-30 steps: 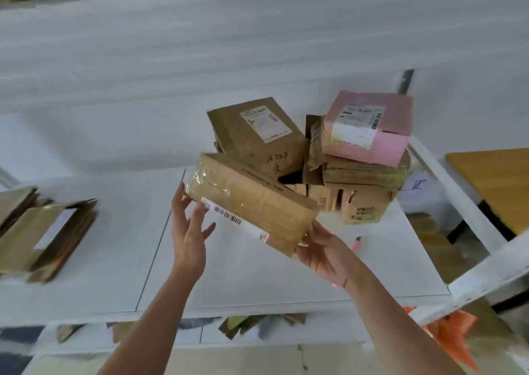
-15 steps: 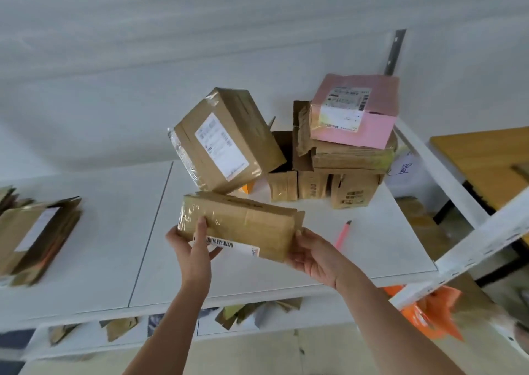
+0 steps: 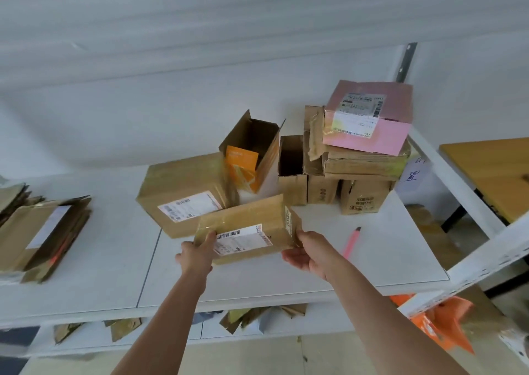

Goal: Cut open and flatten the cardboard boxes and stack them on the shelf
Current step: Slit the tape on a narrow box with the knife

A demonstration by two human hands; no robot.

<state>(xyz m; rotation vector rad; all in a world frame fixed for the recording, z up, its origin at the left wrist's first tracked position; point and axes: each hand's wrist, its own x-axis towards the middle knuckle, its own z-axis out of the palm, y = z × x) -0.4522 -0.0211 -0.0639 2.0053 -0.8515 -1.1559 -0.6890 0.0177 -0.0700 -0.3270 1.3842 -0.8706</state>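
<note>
Box [image 3: 249,228] gripped by left hand [image 3: 197,253] and right hand [image 3: 307,253], fingertips hidden behind.

Counts: 2 hands, left [image 3: 197,256] and right [image 3: 307,256]. Brown cardboard boxes [image 3: 183,191]: 1 held, 1 sealed, 2 open-topped, at least 3 stacked at right; exact count unclear. 1 pink box [image 3: 380,134]. 1 pink cutter [image 3: 352,241]. 1 flattened cardboard stack [image 3: 40,231]. 1 orange bag [image 3: 446,323].

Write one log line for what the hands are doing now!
left hand: grips taped box | right hand: grips same box | pink cutter: lying on shelf | box: uncut
</note>
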